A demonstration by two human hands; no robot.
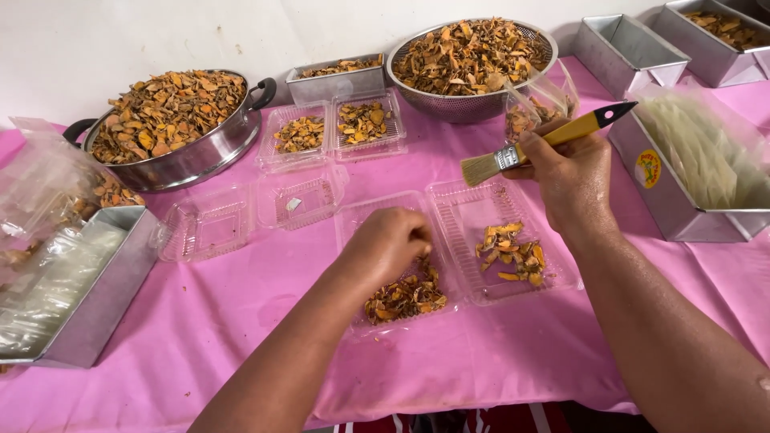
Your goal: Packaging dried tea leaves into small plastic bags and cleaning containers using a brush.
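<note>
We see an evenly and brightly lit scene under soft, diffuse light, with only faint shadows below the forearms on the pink tablecloth (241, 321). We note glare on the steel pot (200, 156), the metal tins and the clear plastic trays (553, 277). Focus is sharp at centre; the wide lens bends and slightly softens the edges of the frame.

pink tablecloth (241, 321), orange-brown dried slices (168, 112), yellow-handled black-tipped brush (545, 140), clear ridged plastic trays (497, 232), silver tins (626, 48)

Round yellow-red label (647, 169) on right metal tin (682, 210).
</note>
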